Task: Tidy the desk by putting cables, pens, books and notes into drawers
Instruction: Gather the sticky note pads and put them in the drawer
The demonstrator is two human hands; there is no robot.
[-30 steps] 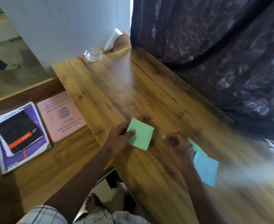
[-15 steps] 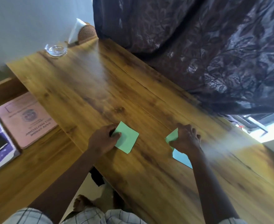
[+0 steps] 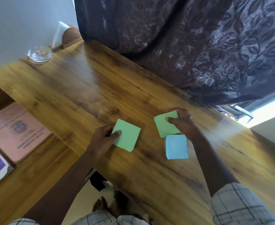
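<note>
Each hand pinches a green note over the desk [image 3: 78, 88] — left hand [image 3: 103, 138] on one green note [image 3: 128, 135], right hand [image 3: 181, 122] on the other green note [image 3: 163, 125]. A blue note [image 3: 176, 147] lies just beside the right wrist.

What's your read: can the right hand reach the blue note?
Likely yes: the blue note lies uncovered just beside the right hand, though that hand is busy pinching a green note.

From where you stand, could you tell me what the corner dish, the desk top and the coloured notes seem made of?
The dish looks like clear glass: transparent, with glints. The desk top seems wood or laminate, semi-glossy, grain showing. The left green note, right green note and blue pad look like matte paper: thin, flat-coloured.
</note>
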